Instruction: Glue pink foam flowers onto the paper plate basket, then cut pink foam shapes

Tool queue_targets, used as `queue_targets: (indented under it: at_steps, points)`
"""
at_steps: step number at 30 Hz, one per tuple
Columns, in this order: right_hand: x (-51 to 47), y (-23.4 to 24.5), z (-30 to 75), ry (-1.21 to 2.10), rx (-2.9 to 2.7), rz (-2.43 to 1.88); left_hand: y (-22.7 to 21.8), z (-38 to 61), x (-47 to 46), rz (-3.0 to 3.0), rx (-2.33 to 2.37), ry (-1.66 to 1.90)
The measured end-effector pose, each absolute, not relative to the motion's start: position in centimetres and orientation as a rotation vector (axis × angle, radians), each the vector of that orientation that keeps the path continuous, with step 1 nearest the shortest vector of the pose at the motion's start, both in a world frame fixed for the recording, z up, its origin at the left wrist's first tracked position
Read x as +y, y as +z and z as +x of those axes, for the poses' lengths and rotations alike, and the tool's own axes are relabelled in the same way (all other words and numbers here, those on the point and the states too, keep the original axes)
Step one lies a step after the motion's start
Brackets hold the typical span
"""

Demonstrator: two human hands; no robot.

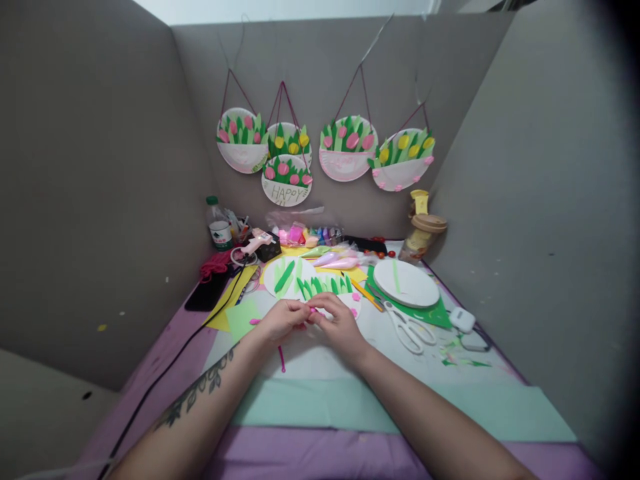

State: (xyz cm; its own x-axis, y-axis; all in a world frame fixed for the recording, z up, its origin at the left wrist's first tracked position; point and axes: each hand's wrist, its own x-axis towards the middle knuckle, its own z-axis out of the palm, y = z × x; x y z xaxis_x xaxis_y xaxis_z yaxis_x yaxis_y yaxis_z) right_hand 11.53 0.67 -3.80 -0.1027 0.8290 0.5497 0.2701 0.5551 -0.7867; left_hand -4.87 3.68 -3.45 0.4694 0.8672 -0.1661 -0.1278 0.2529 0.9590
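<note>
My left hand [285, 320] and my right hand [336, 323] meet over the middle of the work sheet. Fingertips of both are pinched together on a small bit of pink modelling clay [313, 311], mostly hidden by the fingers. Just behind them lies a half paper plate [356, 303] with green paper leaves [325, 285] along its top and pink clay flowers [356, 297] at its right edge. A thin pink stick-like tool [281, 360] rests below my left hand. Another pink piece [255, 321] shows to its left.
White scissors [410, 330], a yellow cutter [367, 295] and stacked paper plates [420, 285] lie at right. At left are a glue gun [257, 241], a black phone [207, 295] and a bottle [219, 227]. Finished plate baskets [347, 163] hang on the back panel.
</note>
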Motion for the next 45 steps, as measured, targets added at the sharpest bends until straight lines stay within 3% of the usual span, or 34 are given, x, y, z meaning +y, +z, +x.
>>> queue_targets:
  at_steps: [11, 23, 45]
  points:
    - [-0.6, -4.7, 8.6, 0.086, -1.933, -0.904, -1.3, -2.5, 1.7, 0.161, 0.475, 0.935]
    - [-1.6, -3.9, 8.8, -0.115, -2.279, -0.833, 0.0, -3.8, 1.9, 0.247, 0.457, 1.058]
    - [-1.1, -4.6, 8.3, -0.137, -2.216, -0.887, -0.2, -4.1, 1.9, 0.236, 0.484, 1.010]
